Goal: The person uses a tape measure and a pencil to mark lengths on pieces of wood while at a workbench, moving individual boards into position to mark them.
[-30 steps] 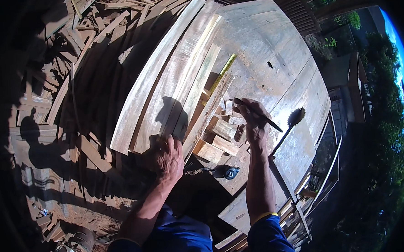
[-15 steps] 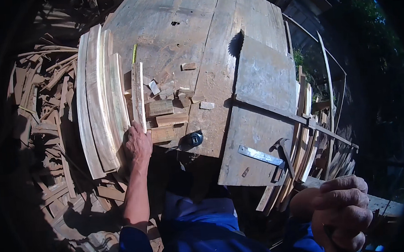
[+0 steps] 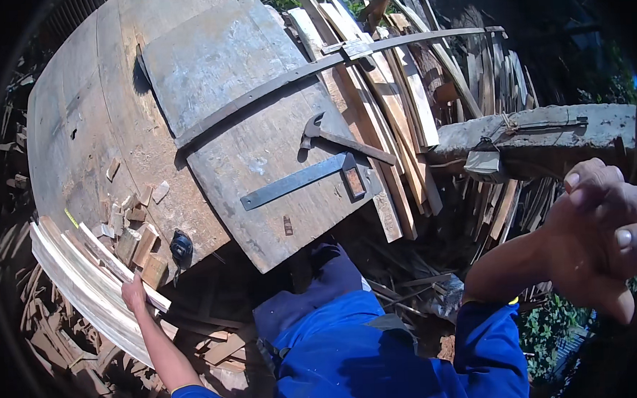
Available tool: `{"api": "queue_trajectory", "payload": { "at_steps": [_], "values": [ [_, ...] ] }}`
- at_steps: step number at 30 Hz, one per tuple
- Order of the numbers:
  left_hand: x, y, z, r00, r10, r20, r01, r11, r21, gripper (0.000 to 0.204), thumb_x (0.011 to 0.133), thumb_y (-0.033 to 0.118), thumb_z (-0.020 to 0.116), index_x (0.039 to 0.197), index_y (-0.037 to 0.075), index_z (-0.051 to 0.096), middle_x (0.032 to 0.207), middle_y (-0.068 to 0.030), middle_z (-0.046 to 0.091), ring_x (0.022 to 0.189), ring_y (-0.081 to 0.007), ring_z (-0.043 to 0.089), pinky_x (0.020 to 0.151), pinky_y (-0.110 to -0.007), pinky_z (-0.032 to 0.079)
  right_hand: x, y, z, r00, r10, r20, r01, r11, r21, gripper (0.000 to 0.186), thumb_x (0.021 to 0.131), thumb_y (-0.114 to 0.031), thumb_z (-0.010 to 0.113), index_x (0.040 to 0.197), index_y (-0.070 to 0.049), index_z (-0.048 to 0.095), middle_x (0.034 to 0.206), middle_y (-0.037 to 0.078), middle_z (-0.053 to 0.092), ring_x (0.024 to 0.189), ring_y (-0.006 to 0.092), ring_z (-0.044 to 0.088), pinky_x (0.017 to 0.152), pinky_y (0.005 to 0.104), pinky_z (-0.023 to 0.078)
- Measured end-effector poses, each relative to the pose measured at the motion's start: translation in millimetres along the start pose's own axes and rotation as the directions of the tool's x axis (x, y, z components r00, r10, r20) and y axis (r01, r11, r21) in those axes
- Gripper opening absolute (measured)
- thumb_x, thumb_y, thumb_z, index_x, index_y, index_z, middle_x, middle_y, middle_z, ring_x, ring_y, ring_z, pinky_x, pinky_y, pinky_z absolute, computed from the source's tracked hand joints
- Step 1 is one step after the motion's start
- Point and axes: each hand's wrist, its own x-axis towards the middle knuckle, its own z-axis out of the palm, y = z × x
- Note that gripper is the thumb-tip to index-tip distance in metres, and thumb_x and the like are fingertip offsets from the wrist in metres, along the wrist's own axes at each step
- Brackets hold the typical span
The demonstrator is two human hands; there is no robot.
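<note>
My left hand (image 3: 133,291) is closed on a narrow wooden strip (image 3: 106,250) at the table's left edge. The strip's near end sticks out past the hand; most of the fingers are hidden. Beyond its far end shows a short yellow tape blade (image 3: 71,218). Longer pale boards (image 3: 70,266) lie just left of it. To its right are several small wood blocks (image 3: 128,245) and a dark tape measure (image 3: 181,248). My right hand (image 3: 598,238) is raised at the far right, away from the table, with its fingers curled in. Whatever it may hold is hidden.
On a board (image 3: 251,152) atop the wooden table (image 3: 79,161) lie a try square (image 3: 296,182), a claw hammer (image 3: 344,140) and a small brown piece (image 3: 287,225). A long thin bar (image 3: 255,94) crosses it. Planks (image 3: 379,109) stand on the right; scrap wood (image 3: 59,342) covers the lower left.
The view has swung right, so the table appears farther left. My left hand stays on the strip, whose near end now shows past it. My right hand appears higher and farther right.
</note>
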Motion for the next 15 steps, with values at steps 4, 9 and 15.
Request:
{"api": "queue_trajectory", "payload": {
  "at_steps": [4,9,15],
  "values": [
    [-15.7,-3.4,6.8,0.995,0.017,-0.098,-0.016,1.0,0.014,0.076,0.091,0.052,0.055,0.136,-0.01,0.053,0.128,-0.0359,0.062,0.12,-0.0498,0.06,0.104,-0.055,0.045,-171.9,198.4,-58.7,0.435,0.874,-0.217,-0.894,0.448,0.01,0.028,0.107,-0.026,0.059,0.106,0.002,0.065,0.086,0.006,0.068,0.08,0.015,0.067,0.078,0.0296,0.054],
    [-66.1,16.4,-11.7,0.994,-0.06,-0.09,0.07,0.992,0.107,0.082,0.092,0.058,0.057,0.146,-0.004,0.049,0.138,-0.0318,0.054,0.124,-0.0459,0.057,0.105,-0.053,0.045,-378.0,318.0,-62.4,0.269,0.947,-0.177,-0.841,0.141,-0.523,0.033,0.094,-0.03,0.067,0.11,-0.003,0.075,0.097,0.018,0.076,0.091,0.0287,0.074,0.085,0.0382,0.056],
    [-167.0,30.2,1.4,0.996,0.017,-0.093,-0.004,0.991,0.136,0.067,0.093,0.039,0.068,0.143,-0.003,0.053,0.129,-0.0279,0.057,0.121,-0.045,0.059,0.103,-0.052,0.046,-474.1,338.8,22.7,-0.033,0.996,-0.078,-0.773,-0.075,-0.629,0.046,0.086,-0.039,0.074,0.115,-0.004,0.068,0.114,0.023,0.069,0.111,0.0419,0.065,0.096,0.0505,0.052]
  ]
}}
